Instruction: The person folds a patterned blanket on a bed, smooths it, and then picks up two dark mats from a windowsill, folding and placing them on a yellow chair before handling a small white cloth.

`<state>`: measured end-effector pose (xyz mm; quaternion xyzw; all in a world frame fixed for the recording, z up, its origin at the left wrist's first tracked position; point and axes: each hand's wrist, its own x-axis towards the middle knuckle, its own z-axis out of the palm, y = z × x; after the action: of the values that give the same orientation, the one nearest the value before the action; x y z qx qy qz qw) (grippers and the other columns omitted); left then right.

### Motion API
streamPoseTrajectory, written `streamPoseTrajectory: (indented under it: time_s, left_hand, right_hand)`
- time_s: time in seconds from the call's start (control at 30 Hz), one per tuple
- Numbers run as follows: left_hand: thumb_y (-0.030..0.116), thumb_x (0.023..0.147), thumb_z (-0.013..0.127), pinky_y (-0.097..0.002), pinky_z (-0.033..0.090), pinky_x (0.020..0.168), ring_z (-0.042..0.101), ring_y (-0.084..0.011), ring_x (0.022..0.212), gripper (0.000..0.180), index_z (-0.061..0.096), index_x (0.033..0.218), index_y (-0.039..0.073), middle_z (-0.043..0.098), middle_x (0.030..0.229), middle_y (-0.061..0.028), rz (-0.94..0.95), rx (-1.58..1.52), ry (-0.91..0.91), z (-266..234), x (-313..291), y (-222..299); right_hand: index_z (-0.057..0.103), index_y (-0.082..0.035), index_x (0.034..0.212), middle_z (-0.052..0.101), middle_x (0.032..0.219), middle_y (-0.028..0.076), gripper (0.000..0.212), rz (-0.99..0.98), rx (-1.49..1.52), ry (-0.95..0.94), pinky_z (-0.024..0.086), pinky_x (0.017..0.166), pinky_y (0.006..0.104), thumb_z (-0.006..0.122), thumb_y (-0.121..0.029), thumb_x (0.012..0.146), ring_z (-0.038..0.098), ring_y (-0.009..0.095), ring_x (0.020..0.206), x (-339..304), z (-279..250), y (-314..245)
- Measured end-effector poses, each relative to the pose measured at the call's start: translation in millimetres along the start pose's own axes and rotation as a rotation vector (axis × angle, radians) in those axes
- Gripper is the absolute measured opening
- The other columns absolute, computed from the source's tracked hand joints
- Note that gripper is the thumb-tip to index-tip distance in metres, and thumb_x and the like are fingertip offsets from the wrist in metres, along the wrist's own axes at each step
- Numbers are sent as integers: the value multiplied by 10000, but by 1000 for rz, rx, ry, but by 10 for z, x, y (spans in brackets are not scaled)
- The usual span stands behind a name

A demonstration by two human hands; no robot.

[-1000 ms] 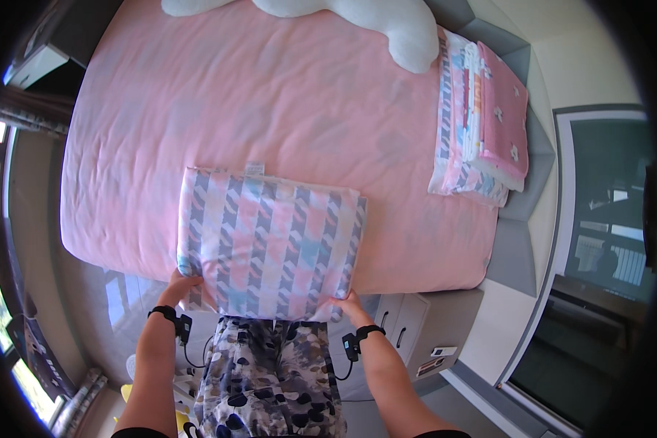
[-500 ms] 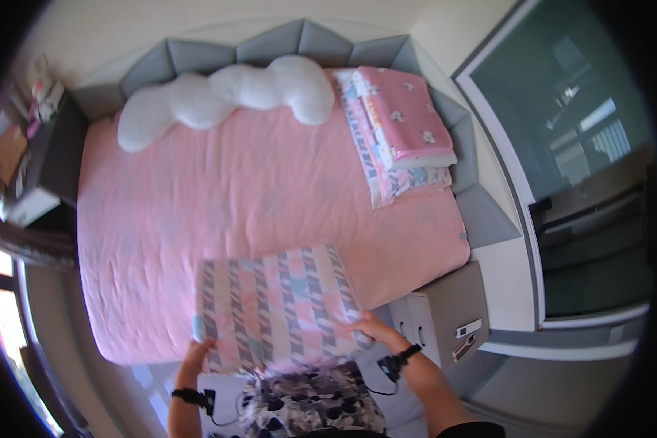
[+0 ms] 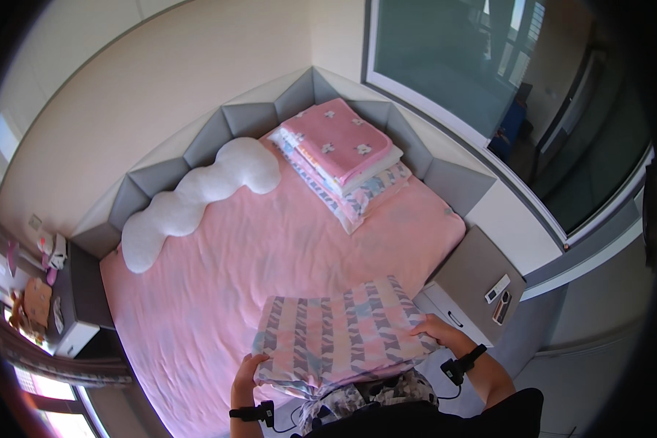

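Observation:
A folded quilt point(image 3: 343, 328) with pink, white and grey stripes is held up in front of me by both hands, near the bed's front edge. My left hand point(image 3: 248, 370) grips its near left corner, fingers closed on the cloth. At the right edge, my right hand point(image 3: 440, 331) is closed on it too, thumb on top. The quilt's far edge overlaps the pink bed point(image 3: 219, 292) in view; whether it touches the sheet I cannot tell. A black band with a small device sits on each wrist.
A white cloud-shaped cushion point(image 3: 197, 191) lies along the grey padded headboard point(image 3: 252, 121). Stacked at the far corner are a pink folded blanket point(image 3: 341, 140) and a patterned pillow point(image 3: 352, 208). On my right, a nightstand point(image 3: 466, 266) carries two remotes point(image 3: 497, 288). A dark cabinet point(image 3: 80, 292) stands left.
My view has turned rightward, so the bed looks rotated and more of the window shows. The quilt, still in both hands, has come along with my body.

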<state>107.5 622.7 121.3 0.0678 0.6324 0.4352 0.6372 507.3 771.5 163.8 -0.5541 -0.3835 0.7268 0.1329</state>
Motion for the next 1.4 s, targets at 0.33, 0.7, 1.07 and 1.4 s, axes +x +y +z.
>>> streamPoseTrajectory:
  time_s: [0.33,0.7,1.07,1.4]
  left_hand:
    - [55,630,476,-274,456,580,547,-203,667,334,471,936,-78,542,806,-122,184,386,-54,2078,582,1730]
    - [53,665,540,-249,416,593,478,-120,688,294,434,932,-10,508,773,-44,1011,890,-163,4201,1059,4959]
    - [18,620,580,-295,392,682,454,-220,808,381,407,959,16,462,901,-113,1497,872,476,4731,2243,5280]
    - [42,620,604,-266,433,614,494,-178,806,426,374,976,7,430,943,-113,494,773,420,3449,2355,2657]
  right_hand:
    - [480,54,941,540,817,86,370,-170,333,-15,435,615,263,558,-17,587,531,168,680,421,-1308,-792]
    - [425,23,1011,506,889,43,373,-798,462,18,409,631,225,571,-59,677,486,92,732,1198,-2024,-2802]
    - [433,30,949,506,823,107,371,-789,298,402,392,624,254,583,-155,664,507,179,735,4627,-1575,-3436]
    - [357,-33,912,452,870,93,358,-304,630,42,457,615,312,593,-181,688,491,180,730,5348,-1977,-3072]
